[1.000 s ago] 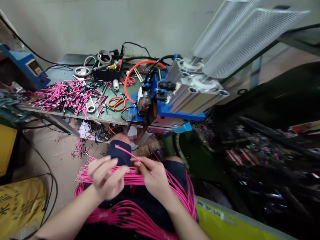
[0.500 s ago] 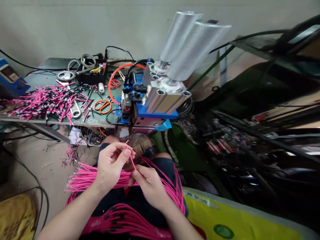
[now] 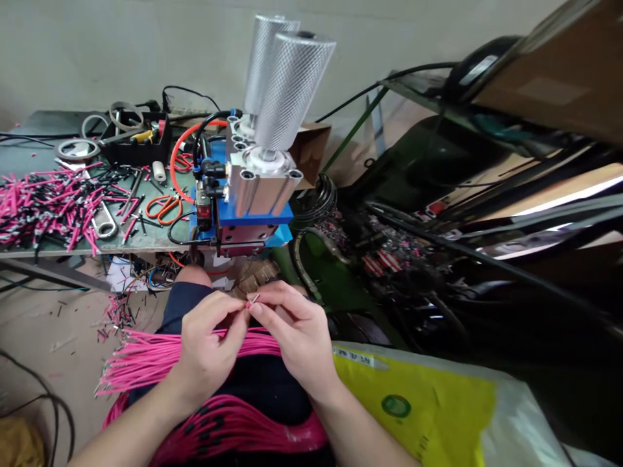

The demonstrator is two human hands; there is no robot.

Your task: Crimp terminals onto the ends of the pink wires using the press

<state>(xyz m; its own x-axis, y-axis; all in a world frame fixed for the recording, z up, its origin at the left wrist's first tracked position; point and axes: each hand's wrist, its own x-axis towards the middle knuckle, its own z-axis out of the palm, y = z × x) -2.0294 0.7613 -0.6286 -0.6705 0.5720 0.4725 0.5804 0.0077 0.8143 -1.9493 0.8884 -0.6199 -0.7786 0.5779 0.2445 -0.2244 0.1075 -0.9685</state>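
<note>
Both hands meet above the lap, fingertips nearly touching around the end of a pink cable (image 3: 250,303) with a pale tip. My left hand (image 3: 207,337) pinches the cable from the left. From the right, my right hand (image 3: 296,331) has thumb and forefinger closed at the same end. Below them, a bundle of pink cables (image 3: 141,359) lies across the lap, its metal-tipped ends pointing left. Nearer the body is a second pink bundle (image 3: 263,421) with black sections. The rest of the held cable is hidden by the hands.
A pneumatic press (image 3: 257,188) with two knurled cylinders stands at the bench edge. On the bench (image 3: 141,241) are cut pink and black pieces (image 3: 53,207), orange scissors (image 3: 164,209), a wrench (image 3: 105,224) and a black box (image 3: 131,150). A yellow bag (image 3: 413,408) lies at right.
The view has turned to the right. My right hand has come up to my left hand at the cable's end; before, it held the cable lower down.
</note>
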